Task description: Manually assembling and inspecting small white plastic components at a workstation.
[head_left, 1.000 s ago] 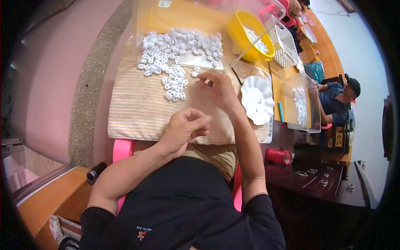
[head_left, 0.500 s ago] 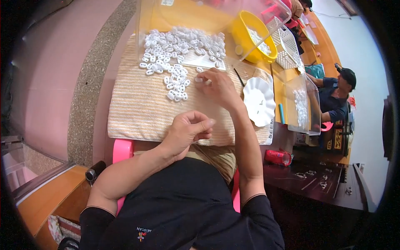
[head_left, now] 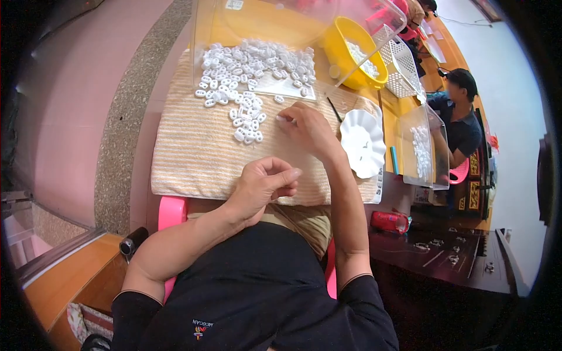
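Where the white two-holed oval pieces (head_left: 237,61) lie: I view them remotely, heaped at the mouth of a clear plastic bin (head_left: 284,89), with a smaller cluster (head_left: 249,119) on the striped towel (head_left: 205,161) and a lone piece (head_left: 279,99) just beyond the right fingertips.
Right hand (head_left: 312,130): above the towel, index finger and thumb drawn nearly together; something pale shows at the tips, but I cannot tell whether this grip holds a piece.
Left hand (head_left: 264,182): over the towel's near part, fingers curled and thumb laid toward the index finger; whether this grip contains anything is hidden from me.
Handling of pieces: I judge them light, stiff, smooth moulded plastic, unlikely to break but apt to slip or skid.
Place of hold: I would pinch a single piece by its outer rim, across the narrow width, leaving both holes uncovered.
Right of towel: a scalloped white dish (head_left: 354,137) carrying small dark bits, beside a slim black tool (head_left: 333,109).
Farther along tabletop (head_left: 390,131): a yellow basin (head_left: 335,45) containing white pieces and a perforated white basket (head_left: 403,73).
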Motion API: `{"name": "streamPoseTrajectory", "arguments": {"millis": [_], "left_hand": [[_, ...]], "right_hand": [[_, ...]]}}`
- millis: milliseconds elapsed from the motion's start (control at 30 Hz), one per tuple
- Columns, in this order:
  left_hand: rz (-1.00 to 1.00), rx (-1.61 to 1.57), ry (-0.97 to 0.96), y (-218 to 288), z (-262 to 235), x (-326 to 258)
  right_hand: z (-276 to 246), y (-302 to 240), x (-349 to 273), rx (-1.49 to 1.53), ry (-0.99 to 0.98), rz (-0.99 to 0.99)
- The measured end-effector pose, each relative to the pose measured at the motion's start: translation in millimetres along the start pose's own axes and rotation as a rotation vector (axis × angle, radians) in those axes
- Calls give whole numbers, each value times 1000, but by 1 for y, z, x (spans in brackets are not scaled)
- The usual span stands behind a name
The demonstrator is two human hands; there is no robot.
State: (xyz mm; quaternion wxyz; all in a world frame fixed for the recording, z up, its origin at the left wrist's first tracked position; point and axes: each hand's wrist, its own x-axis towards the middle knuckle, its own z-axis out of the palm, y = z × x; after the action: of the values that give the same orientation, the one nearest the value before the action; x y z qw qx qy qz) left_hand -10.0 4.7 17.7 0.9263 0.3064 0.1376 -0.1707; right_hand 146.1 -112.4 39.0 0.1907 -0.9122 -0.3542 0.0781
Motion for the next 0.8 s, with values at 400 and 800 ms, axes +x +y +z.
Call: {"name": "streamPoseTrajectory", "arguments": {"millis": [400, 800], "left_hand": [[24, -19, 20, -1, -4, 4], [47, -11, 36, 2, -4, 3]], "right_hand": [[5, 1, -15, 158, 211, 88], [1, 2, -36, 185, 280, -34]]}}
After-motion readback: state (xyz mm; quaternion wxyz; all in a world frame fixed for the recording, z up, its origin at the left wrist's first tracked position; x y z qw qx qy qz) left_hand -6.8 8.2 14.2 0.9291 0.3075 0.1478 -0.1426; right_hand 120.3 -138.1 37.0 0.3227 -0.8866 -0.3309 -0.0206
